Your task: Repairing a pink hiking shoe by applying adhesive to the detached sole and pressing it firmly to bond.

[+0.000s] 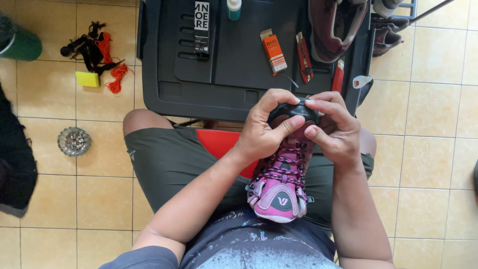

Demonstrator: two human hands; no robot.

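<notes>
A pink and purple shoe (pixel 280 192) with dark laces rests on my lap, heel toward me and its black toe cap (pixel 293 110) pointing away. My left hand (pixel 264 127) wraps the toe from the left, thumb pressed across the front. My right hand (pixel 334 124) grips the toe from the right, fingertips on the cap's top edge. Both hands touch each other over the toe.
A black plastic tray-like lid (pixel 234 55) lies ahead with an orange box (pixel 274 51), a red cutter (pixel 304 57), a small bottle (pixel 234 9) and dark red shoes (pixel 334 27). On the tiled floor at left: orange and black cords (pixel 99 52), yellow sponge (pixel 87 78), green container (pixel 20 44), glass dish (pixel 74 141).
</notes>
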